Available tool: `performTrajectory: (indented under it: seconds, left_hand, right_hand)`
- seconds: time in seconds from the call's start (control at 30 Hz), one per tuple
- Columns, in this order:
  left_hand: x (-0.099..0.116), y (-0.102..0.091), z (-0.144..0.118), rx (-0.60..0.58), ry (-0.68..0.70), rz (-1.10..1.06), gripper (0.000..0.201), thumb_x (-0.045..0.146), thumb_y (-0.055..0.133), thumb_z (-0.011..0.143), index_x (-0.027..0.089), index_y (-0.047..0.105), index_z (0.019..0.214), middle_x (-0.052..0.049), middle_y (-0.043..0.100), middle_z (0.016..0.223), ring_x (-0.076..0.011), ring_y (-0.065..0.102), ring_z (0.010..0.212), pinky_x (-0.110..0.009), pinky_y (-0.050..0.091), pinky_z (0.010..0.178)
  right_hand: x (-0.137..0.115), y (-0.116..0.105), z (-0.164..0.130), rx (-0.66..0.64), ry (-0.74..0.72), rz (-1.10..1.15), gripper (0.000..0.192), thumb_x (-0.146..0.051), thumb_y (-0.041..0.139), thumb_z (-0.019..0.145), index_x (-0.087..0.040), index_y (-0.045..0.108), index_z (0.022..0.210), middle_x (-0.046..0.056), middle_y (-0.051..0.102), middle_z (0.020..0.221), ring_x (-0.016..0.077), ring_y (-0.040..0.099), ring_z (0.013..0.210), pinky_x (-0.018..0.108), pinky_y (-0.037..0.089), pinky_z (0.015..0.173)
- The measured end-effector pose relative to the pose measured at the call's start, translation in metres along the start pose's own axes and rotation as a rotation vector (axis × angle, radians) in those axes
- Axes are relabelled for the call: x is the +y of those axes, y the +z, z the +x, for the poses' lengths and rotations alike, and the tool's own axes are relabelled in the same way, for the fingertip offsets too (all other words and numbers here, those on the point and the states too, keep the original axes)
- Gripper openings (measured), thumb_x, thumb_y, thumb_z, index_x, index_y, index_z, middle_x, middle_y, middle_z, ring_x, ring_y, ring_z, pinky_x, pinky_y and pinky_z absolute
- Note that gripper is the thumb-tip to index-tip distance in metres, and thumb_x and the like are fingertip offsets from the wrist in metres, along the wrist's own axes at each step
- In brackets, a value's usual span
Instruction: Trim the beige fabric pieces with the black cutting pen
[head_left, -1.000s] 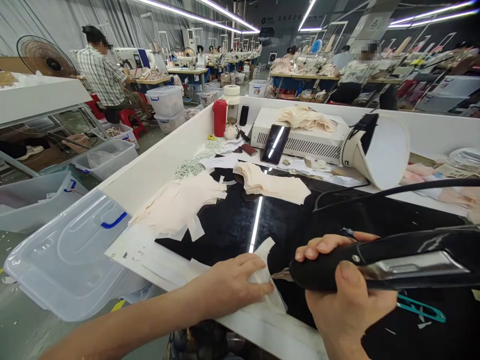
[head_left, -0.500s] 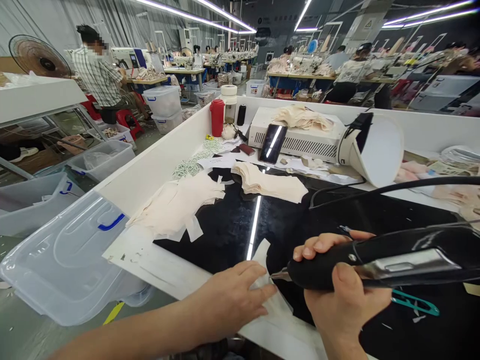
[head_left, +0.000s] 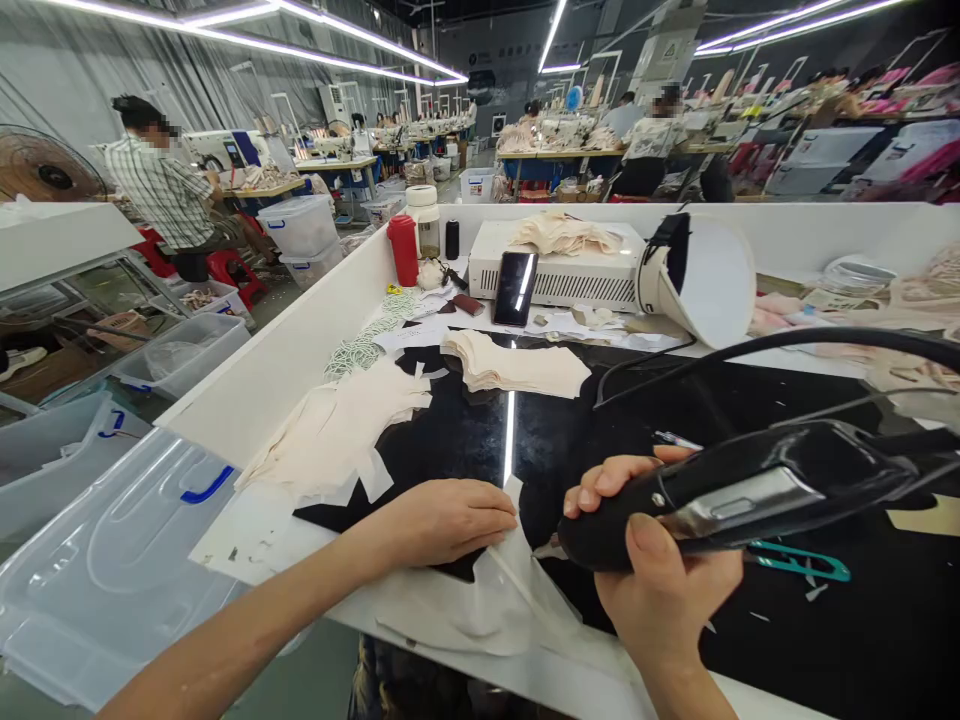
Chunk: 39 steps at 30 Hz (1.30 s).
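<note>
Left hand (head_left: 450, 520): palm down, fingers on pale cloth (head_left: 506, 600); grip unclear;
Right hand (head_left: 671, 585): fingers wrapped around black tool (head_left: 739, 505);
Black tool: tip leftward; long axis rising rightward.

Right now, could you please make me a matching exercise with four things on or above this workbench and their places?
1. Black, rounded handheld tool
2. Red cylindrical bottle
3. Black rectangular phone
4. Pale, thin sheet

A. Propped against the white vented box
B. At the left hand
C. Gripped by the right hand
D. Beside the white-lidded jar

Pairs: 1-C, 2-D, 3-A, 4-B
</note>
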<state>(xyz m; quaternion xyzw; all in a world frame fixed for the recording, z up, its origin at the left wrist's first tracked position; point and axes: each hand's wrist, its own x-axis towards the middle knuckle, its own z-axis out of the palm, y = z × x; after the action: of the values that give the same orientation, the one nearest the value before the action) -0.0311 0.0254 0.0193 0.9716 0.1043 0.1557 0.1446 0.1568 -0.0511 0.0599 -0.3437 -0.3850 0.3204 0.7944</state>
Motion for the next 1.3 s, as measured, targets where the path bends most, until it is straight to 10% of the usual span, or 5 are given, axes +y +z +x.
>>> performTrajectory:
  seconds: [1.3]
  left_hand:
    - [0.005, -0.014, -0.01, -0.121, 0.04, 0.063, 0.036, 0.041, 0.062, 0.102, 0.024, 0.064, 0.134, -0.013, 0.059, 0.136, -0.0259, 0.06, 0.122, -0.044, 0.047, 0.113]
  right_hand:
    - [0.011, 0.014, 0.003, 0.037, 0.01, 0.013, 0.033, -0.025, 0.077, 0.087, -0.028, 0.058, 0.114, -0.003, 0.068, 0.085, 0.0138, 0.065, 0.065, 0.032, 0.057, 0.06]
